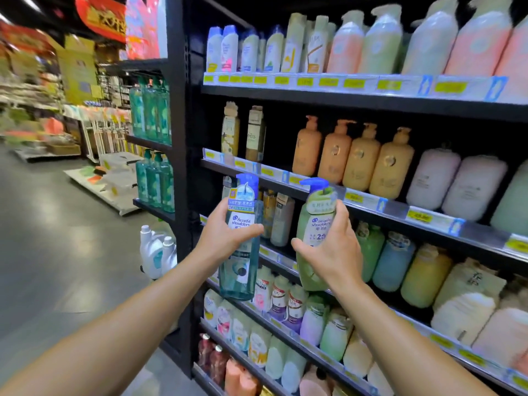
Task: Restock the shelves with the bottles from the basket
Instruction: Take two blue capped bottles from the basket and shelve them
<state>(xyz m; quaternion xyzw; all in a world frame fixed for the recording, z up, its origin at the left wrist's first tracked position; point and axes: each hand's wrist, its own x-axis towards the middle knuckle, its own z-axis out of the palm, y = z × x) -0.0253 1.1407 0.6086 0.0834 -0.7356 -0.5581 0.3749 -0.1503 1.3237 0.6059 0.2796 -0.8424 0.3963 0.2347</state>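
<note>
Two hands each grip one bottle, fingers curled round the body. Left hand [225,232] holds a tall translucent teal plastic shampoo bottle [240,252]; right hand [334,250] holds a light-green plastic pump bottle with blue pump [313,235]. Both bottles are upright, just before the black metal shelving unit [371,100] stocked with toiletry bottles.

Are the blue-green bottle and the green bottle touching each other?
Apart. The head view shows dark shelf bottles between the blue-green bottle and the green bottle.
</note>
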